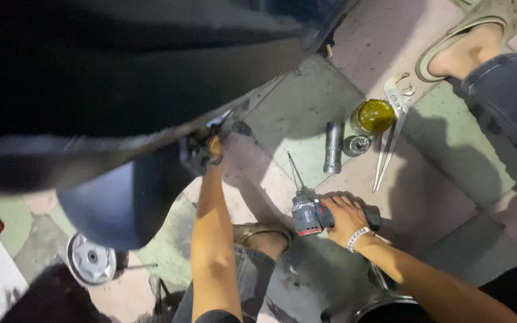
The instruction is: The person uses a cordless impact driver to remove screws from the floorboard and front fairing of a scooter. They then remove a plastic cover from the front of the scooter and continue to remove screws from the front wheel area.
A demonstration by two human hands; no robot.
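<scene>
1. Head view: the right hand [345, 216] is wrapped around a cordless drill [313, 214] resting on the tiled floor [450, 167], its bit pointing away.
2. The left hand [212, 149] reaches up under a dark vehicle body [121, 78]; its grip cannot be told.
3. A metal socket [333, 147], a yellow-topped jar [373, 116] and wrenches [391, 128] lie just beyond the drill.

The only package is a small round jar [373, 116] on the tiled floor, yellow-green inside, possibly glass; no labels, signs or screens show.
</scene>
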